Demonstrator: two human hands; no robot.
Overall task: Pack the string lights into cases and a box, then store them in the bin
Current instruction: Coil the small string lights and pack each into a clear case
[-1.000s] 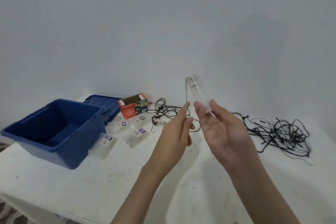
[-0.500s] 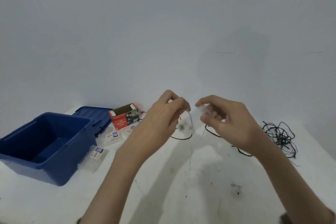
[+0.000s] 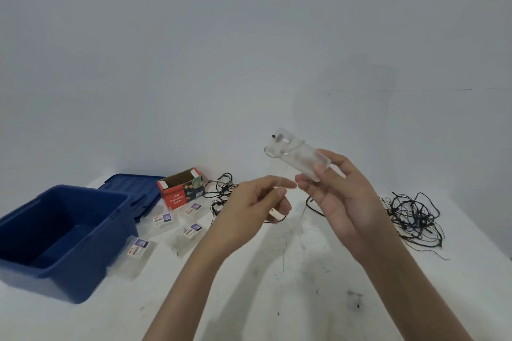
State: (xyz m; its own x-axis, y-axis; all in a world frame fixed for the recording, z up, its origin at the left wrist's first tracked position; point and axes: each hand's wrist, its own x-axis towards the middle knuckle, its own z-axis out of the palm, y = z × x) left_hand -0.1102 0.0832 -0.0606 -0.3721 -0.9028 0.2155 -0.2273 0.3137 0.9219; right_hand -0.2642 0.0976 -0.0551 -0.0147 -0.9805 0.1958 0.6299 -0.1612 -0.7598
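Up swings the clear plastic battery pack [image 3: 295, 156], gripped by the right hand [image 3: 343, 202]; the left hand [image 3: 249, 206] fingers pinch its thin wire [image 3: 283, 255], so winding looks underway.

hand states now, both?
Left hand: pinching the thin wire.
Right hand: holding the clear battery pack.

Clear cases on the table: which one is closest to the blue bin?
The frontmost case, beside the blue bin's near right corner; the other three lie farther back, toward the red box.
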